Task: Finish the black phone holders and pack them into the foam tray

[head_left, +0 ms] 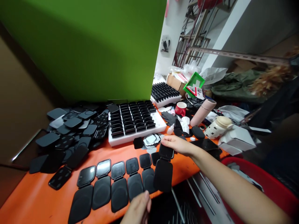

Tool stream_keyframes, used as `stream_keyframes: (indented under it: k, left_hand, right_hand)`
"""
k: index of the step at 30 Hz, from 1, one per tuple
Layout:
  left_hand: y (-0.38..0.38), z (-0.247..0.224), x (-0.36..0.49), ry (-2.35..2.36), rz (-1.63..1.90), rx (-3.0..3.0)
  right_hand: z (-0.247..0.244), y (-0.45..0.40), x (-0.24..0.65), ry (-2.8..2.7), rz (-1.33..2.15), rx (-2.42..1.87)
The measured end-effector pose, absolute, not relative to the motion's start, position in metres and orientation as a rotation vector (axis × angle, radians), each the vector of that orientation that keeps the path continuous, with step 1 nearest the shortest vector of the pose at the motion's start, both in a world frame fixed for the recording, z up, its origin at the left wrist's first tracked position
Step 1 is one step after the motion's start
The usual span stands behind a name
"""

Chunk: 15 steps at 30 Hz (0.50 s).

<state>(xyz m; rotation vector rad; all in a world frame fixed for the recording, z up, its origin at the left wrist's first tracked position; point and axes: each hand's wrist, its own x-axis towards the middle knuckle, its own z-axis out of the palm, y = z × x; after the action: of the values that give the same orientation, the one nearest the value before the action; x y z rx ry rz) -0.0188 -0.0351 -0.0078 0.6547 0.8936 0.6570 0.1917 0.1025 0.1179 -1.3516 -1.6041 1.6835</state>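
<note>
My right hand (175,144) pinches the upper edge of an open black hinged case (163,175) at the right end of a row on the orange table. The case hangs with its larger panel toward me. To its left lie several opened black cases (118,195), small framed panels at the back and larger panels in front. My left hand (137,207) is near the table's front edge, below the row, its fingers curled together; whatever they hold, if anything, is hidden. Thin grey pieces (152,140) are piled behind the row.
A white foam tray (137,135) holds upright black cases. More black cases (72,122) are heaped at the left. A red mug (180,109), a pink bottle (203,112) and a cream jar (216,128) stand at the right. A red basin (263,174) sits beside the table.
</note>
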Motion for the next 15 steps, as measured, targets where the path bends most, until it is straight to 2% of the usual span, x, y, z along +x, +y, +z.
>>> stream_keyframes:
  k: [3,6,8,12,15]
  left_hand:
    - [-0.018,0.017,-0.029,0.782,0.868,0.427]
    - [-0.007,0.050,-0.027,0.598,0.757,0.157]
    - [-0.005,0.063,-0.021,0.532,0.672,0.017]
    - [-0.002,0.062,-0.012,0.556,0.812,-0.050]
    - [0.000,0.059,-0.004,0.451,0.955,0.010]
  right_hand:
    - [0.115,0.093,0.179,-1.630,1.785,-1.324]
    - [0.103,0.086,0.163,-1.762,1.768,-1.299]
    - [0.095,0.081,0.150,-1.927,1.490,-1.355]
    - [0.087,0.067,0.117,-2.176,0.549,-1.398]
    - [0.090,0.056,0.089,-2.366,0.375,-1.233]
